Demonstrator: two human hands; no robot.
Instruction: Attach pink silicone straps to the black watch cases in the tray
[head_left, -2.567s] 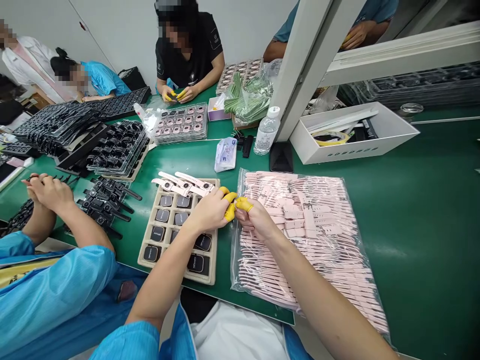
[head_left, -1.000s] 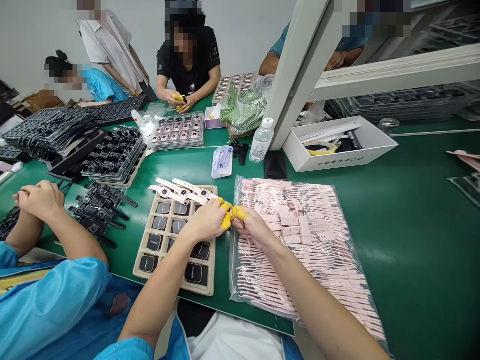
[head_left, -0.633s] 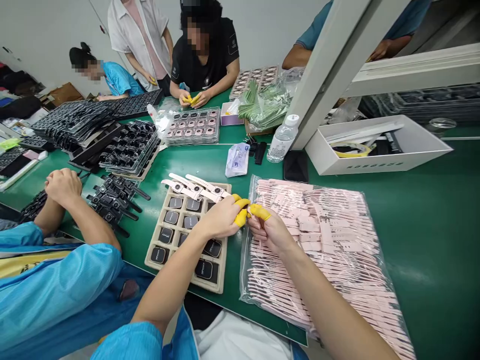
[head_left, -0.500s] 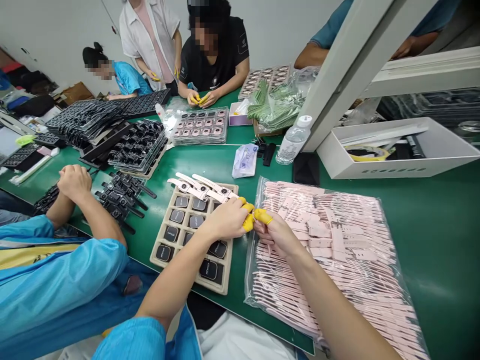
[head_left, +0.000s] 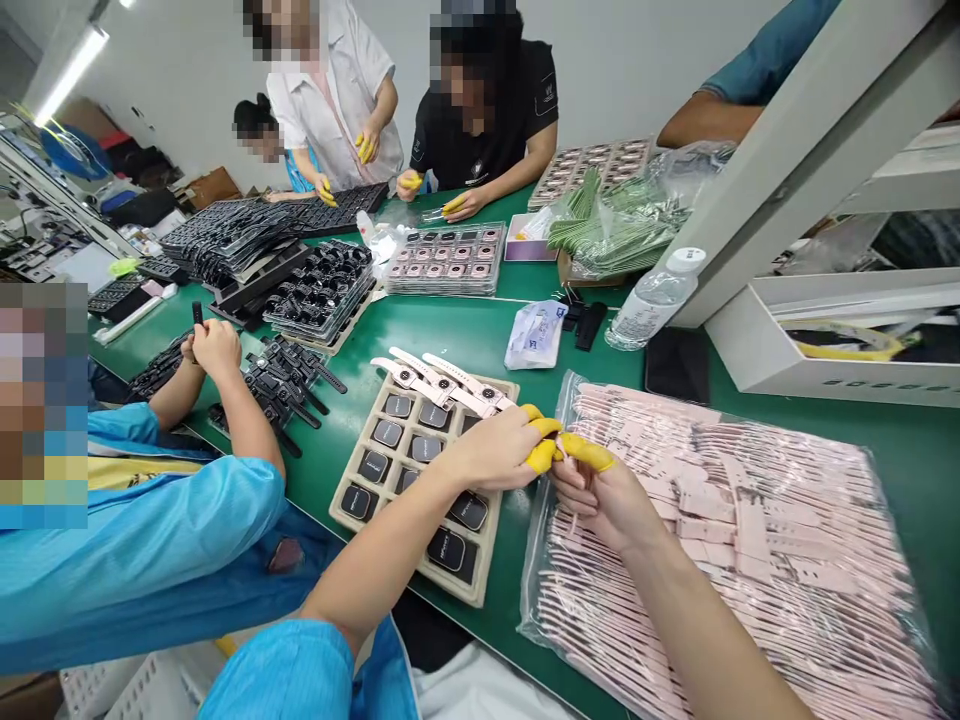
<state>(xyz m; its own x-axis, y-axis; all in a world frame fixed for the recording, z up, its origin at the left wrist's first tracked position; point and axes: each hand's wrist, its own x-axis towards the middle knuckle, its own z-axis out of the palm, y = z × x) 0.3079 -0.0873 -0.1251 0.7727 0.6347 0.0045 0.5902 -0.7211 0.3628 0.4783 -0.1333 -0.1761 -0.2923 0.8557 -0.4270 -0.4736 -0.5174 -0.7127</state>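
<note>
My left hand (head_left: pixel 506 445) and my right hand (head_left: pixel 600 485), both with yellow finger covers, meet over the gap between a tray and a bag. Their fingers pinch a small pink piece, probably a watch strap, mostly hidden by the fingertips. Under my left forearm lies the beige tray (head_left: pixel 339 500) with dark square watch faces in its compartments. Several light pink watches (head_left: pixel 444 385) with straps rest across its far edge. Beneath my right hand is a clear plastic bag of pink straps (head_left: pixel 795 600), with some loose straps (head_left: pixel 750 530) on top.
At the left, a person in blue handles a black strap beside black watches (head_left: pixel 289 385). Further back are stacked watch trays (head_left: pixel 450 265), a white packet (head_left: pixel 536 335), a bottle (head_left: pixel 656 300), green straps (head_left: pixel 615 225) and a white box (head_left: pixel 862 385). A slanted metal post stands at the right.
The view has shifted, so the table contents appear lower and further right. My hands stay together. The person at left now raises a black strap; the person in black has moved their hands apart.
</note>
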